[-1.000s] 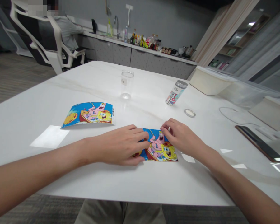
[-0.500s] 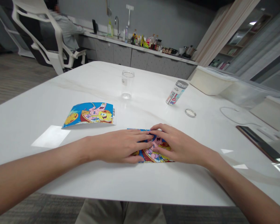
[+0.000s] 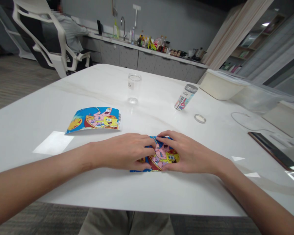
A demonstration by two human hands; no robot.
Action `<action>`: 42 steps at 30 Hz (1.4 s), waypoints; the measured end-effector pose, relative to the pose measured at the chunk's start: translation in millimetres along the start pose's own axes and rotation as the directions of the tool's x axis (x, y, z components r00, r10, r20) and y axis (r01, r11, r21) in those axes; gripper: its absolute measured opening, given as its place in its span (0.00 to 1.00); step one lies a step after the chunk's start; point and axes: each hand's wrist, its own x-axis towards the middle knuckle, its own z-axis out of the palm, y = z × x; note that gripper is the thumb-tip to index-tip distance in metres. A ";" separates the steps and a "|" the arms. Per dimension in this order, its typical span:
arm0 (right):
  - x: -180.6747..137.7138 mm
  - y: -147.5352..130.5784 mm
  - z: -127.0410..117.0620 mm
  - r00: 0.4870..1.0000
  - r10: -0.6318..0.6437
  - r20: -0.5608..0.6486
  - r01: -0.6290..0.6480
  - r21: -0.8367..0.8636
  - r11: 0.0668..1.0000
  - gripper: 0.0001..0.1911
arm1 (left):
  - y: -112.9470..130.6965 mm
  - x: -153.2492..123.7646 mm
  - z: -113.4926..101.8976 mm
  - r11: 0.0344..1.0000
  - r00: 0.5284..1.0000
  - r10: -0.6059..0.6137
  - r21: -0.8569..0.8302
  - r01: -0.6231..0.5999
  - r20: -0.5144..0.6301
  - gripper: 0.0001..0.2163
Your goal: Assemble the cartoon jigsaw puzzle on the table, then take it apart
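A cartoon-printed paper sheet [image 3: 161,156] lies on the white table [image 3: 147,186] near its front edge. My left hand [image 3: 123,153] rests on the sheet's left part, fingers curled with the tips pinching the paper. My right hand [image 3: 189,154] covers its right part, thumb and fingers closed on the sheet's edge. The two hands nearly touch over the sheet, and much of it is hidden under them. A second cartoon sheet [image 3: 94,120], slightly bowed, lies flat to the left, apart from both hands.
On the table stand an empty clear glass [image 3: 134,88], a lidded jar [image 3: 185,97] and a loose ring lid [image 3: 200,118]. A phone [image 3: 274,150], a cable and white bins [image 3: 220,85] are at the right. A person sits in a chair [image 3: 51,42] at the far left.
My right hand moved left over the sheet until it met my left hand, and the visible part of the sheet shrank. The sheet's bottom left corner now shows below my left hand.
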 end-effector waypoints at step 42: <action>-1.6 0.6 -0.8 0.996 -0.086 -0.007 0.086 -0.031 0.996 0.14 | -3.6 -1.8 -7.8 0.986 0.995 -0.101 0.136 0.096 0.026 0.07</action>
